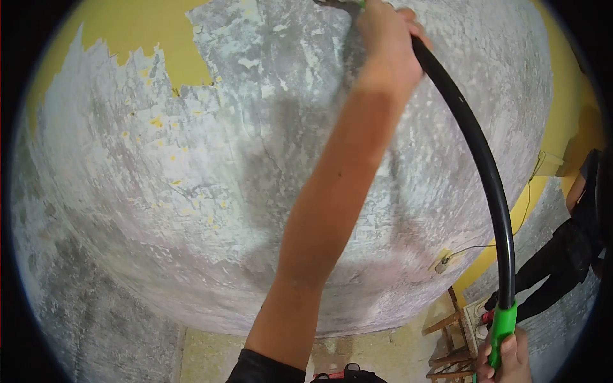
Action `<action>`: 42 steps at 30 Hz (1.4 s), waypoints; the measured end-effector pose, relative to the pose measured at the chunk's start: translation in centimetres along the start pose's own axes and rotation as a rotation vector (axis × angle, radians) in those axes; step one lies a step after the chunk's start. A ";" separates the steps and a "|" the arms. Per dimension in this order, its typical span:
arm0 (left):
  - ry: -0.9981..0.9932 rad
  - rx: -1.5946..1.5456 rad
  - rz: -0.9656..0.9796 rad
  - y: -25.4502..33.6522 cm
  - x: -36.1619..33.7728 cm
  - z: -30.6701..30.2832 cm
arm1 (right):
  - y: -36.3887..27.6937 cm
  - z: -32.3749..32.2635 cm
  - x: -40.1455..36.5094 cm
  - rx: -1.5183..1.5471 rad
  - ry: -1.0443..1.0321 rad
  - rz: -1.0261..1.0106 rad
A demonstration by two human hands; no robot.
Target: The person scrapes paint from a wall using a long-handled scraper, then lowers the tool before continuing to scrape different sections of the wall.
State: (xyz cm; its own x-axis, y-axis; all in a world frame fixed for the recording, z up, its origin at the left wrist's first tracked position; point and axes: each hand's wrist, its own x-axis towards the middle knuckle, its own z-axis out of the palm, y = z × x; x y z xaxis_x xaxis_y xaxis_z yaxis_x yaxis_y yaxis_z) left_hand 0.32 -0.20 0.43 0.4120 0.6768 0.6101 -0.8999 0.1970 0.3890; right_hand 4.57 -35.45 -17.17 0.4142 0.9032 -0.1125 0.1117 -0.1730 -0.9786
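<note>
The fingers of the left hand, at 12 o'clock in the view, are closed around the black pole. I see mostly the back of the hand, so the fingertips are hidden. This hand sits high, just beside the tool head, probably to press the head against the wall.

The right hand, at 5 o'clock, has its fingers clamped on the green grip at the low end of the pole. It seems to steady and steer the tool from below. Between the two hands the pole runs in a long curve on the right side.

The wall is grey and rough, with bare plaster over most of it. Yellow paint shows at 11 o'clock and along the edge at 3 o'clock. At 4 o'clock there is a wall socket with a thin wire, and below it a wooden stand. Another person in dark clothes stands at 3 to 4 o'clock, well apart from both hands.
</note>
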 end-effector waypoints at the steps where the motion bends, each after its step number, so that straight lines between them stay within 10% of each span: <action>1: 0.010 0.006 0.008 0.4 0.6 0.2 | -0.2 0.2 0.0 0.021 -0.018 0.026; 13: 0.044 0.176 0.081 -0.3 -1.2 -2.9 | 4.1 -0.3 2.6 0.179 -0.162 0.104; 17: 0.078 0.208 -0.068 -2.4 -8.4 -10.7 | 16.8 -0.6 9.9 0.060 -0.463 -0.046; 23: 0.151 0.029 -0.437 -11.7 -32.8 -29.1 | 48.1 2.7 14.2 -0.703 0.147 -0.181; 27: 0.832 -0.011 -0.562 -14.2 -50.9 -41.0 | 62.4 5.9 6.3 -0.956 -0.082 0.216; 33: 1.386 -0.286 -0.392 -10.4 -77.6 -52.8 | 60.8 7.3 7.1 -1.128 -0.650 0.404; 42: 1.590 -0.169 -0.495 -8.7 -84.0 -51.7 | 59.1 9.8 12.4 -1.233 -0.921 0.433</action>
State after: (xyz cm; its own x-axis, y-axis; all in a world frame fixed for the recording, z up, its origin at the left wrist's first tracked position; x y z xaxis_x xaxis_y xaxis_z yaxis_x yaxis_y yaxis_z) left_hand -33.85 -22.03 -89.88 0.1912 0.5062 -0.8410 -0.7841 0.5941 0.1793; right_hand 7.46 -30.67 -78.03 -0.0030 0.5429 -0.8398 0.9532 -0.2524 -0.1665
